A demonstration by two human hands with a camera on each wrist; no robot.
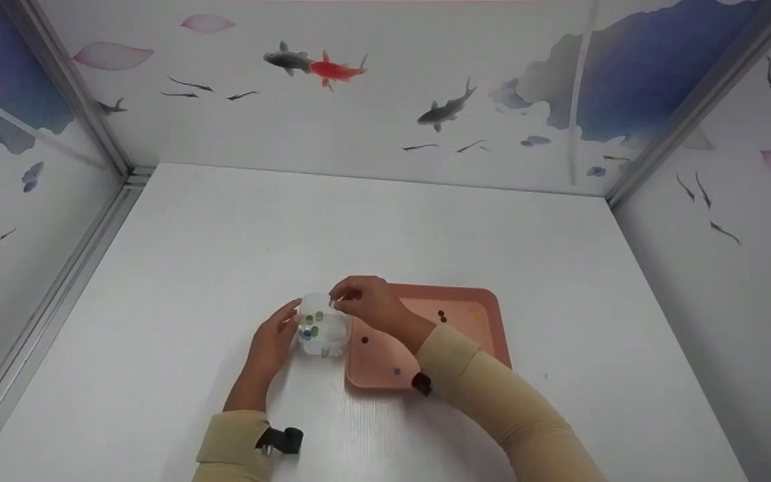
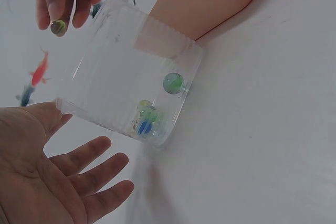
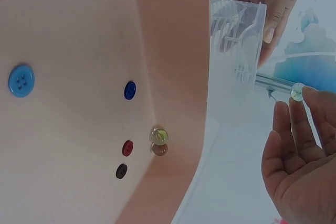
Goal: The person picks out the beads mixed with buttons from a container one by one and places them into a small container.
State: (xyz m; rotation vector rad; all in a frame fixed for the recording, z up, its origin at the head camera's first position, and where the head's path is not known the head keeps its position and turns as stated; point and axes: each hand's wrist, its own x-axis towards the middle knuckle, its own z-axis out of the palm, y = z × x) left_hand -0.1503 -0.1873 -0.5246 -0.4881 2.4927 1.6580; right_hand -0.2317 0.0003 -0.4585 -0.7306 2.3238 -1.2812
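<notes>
Your right hand (image 1: 367, 301) pinches a glass marble (image 3: 297, 92) at its fingertips, just above the open top of the clear plastic box (image 1: 323, 325). The marble is round, so it has no long axis; the box stands upright, mouth up, near the front edge of the white surface (image 1: 225, 254). Your left hand (image 1: 273, 341) rests with straight fingers against the box's left wall. Several marbles (image 2: 149, 119) lie inside. Touching the box's right side is a pink tray (image 1: 472, 301) holding buttons (image 3: 21, 80) and one more marble (image 3: 158, 135). Your right forearm hides part of the tray, and the clear walls blur the marbles' count.
</notes>
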